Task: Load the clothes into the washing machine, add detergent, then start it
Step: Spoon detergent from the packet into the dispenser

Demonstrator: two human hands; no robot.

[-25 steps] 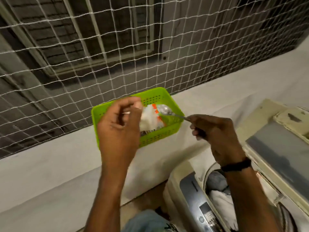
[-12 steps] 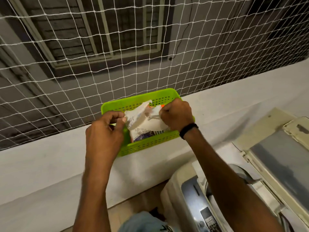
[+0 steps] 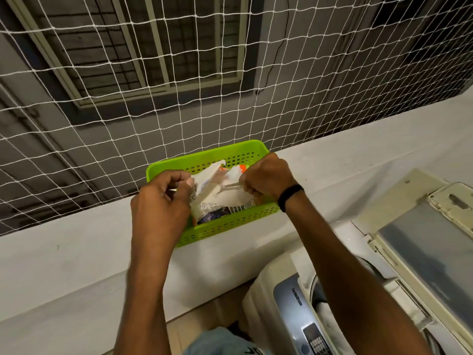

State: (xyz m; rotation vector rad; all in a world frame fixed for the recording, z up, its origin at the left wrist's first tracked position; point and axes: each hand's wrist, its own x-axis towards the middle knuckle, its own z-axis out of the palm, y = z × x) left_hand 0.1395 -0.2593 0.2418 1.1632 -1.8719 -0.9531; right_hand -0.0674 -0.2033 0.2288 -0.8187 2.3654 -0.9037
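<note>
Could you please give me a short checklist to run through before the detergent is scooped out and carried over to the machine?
1. Packet held open: the left hand pinches the edge of the detergent packet. Ok.
2. Spoon gripped: the right hand grips the spoon, whose bowl is inside the packet. Ok.
3. Spoon filled: the bowl is hidden. Cannot tell.
4. Green basket seated on the ledge. Ok.
5. Lid raised. Ok.
6. Clothes in the drum: light cloth shows. Ok.
</note>
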